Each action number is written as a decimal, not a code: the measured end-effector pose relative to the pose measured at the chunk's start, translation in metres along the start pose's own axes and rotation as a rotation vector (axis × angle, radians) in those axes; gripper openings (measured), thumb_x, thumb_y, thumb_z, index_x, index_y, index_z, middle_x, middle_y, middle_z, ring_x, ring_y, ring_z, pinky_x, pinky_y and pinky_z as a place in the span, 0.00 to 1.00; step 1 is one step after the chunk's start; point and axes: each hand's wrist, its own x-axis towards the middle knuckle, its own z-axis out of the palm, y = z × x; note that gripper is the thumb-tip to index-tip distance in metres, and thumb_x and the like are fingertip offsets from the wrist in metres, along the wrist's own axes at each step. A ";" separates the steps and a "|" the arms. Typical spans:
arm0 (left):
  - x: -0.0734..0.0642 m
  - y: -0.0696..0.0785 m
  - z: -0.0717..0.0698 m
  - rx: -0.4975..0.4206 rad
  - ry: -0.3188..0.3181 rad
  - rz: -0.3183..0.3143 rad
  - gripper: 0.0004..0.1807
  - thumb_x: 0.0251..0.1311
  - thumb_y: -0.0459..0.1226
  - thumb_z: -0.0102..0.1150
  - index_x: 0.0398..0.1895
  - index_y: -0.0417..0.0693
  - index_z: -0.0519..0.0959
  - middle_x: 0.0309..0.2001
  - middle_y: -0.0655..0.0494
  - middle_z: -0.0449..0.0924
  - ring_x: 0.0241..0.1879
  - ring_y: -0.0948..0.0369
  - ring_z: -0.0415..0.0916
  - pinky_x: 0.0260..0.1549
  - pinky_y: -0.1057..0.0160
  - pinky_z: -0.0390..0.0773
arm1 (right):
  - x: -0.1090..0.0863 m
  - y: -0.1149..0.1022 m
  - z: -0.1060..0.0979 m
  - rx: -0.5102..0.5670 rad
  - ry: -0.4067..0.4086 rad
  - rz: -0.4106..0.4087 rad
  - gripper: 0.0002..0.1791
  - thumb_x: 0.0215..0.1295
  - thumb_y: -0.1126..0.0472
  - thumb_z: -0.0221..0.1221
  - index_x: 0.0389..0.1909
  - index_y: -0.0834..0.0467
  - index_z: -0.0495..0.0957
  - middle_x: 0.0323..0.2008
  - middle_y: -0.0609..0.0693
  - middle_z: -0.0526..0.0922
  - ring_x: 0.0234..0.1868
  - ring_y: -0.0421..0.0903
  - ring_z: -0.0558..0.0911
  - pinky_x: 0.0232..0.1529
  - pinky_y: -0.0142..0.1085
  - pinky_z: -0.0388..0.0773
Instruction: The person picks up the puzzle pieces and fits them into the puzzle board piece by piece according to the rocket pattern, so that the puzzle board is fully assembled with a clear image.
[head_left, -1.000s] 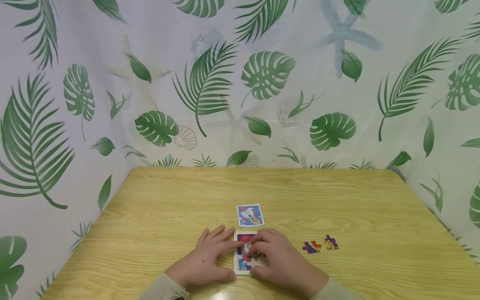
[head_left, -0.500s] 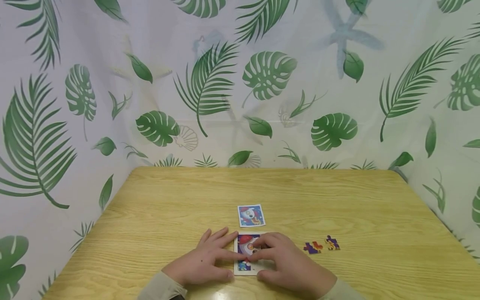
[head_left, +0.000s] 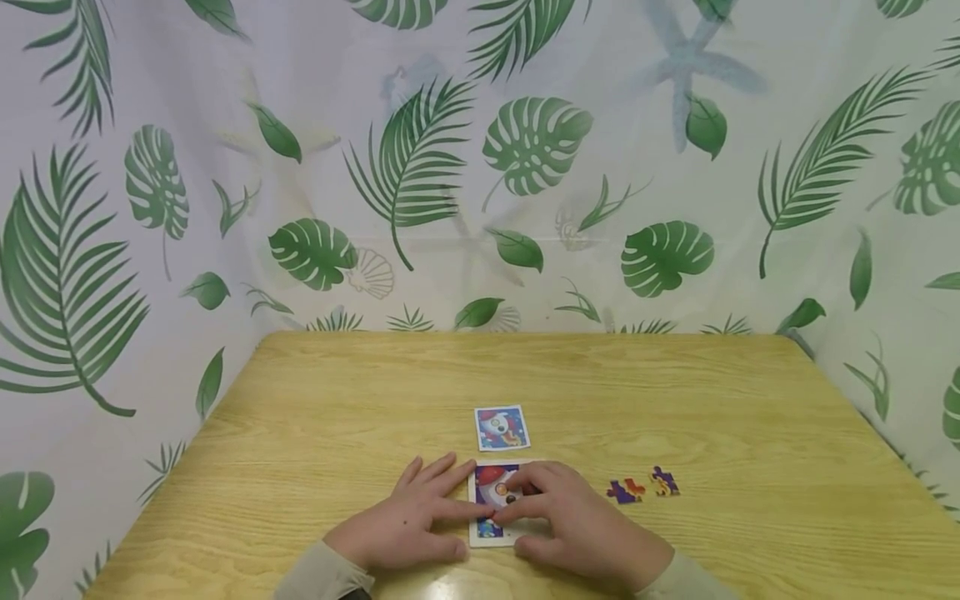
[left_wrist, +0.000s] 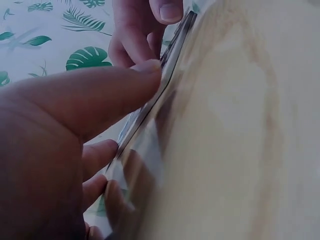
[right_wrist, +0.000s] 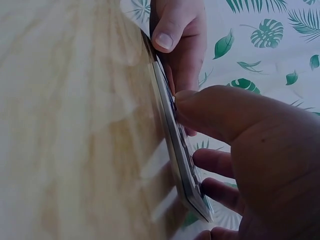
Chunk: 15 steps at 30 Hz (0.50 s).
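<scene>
A small jigsaw puzzle in a white-rimmed tray (head_left: 491, 542) lies on the table in front of me; in the right wrist view the tray (right_wrist: 175, 145) appears edge-on. Its left part shows a red and white cartoon picture; pale tray bottom shows at the lower right. My left hand (head_left: 412, 518) lies along the left side, fingers spread, index finger reaching over the puzzle. My right hand (head_left: 581, 525) arches over the right side, with bent index and middle fingertips on the picture and the thumb by the near rim. It hides much of the puzzle's right half.
Two loose puzzle pieces, one purple and red (head_left: 625, 490), one purple and yellow (head_left: 664, 481), lie to the right of my right hand. A small picture card (head_left: 502, 427) lies just beyond the tray. A leaf-print curtain (head_left: 450, 192) surrounds the wooden table (head_left: 337, 392).
My right hand has shifted slightly right and uncovered more of the picture. My left index finger has reached slightly farther over the puzzle. Over the last half second both hands stay nearly still.
</scene>
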 end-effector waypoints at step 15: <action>0.008 0.006 0.009 -0.041 0.138 -0.132 0.33 0.59 0.61 0.63 0.70 0.72 0.73 0.80 0.54 0.49 0.79 0.51 0.43 0.72 0.36 0.33 | -0.001 0.005 -0.008 0.074 0.088 0.163 0.20 0.61 0.51 0.69 0.55 0.41 0.84 0.61 0.43 0.74 0.64 0.45 0.69 0.65 0.54 0.69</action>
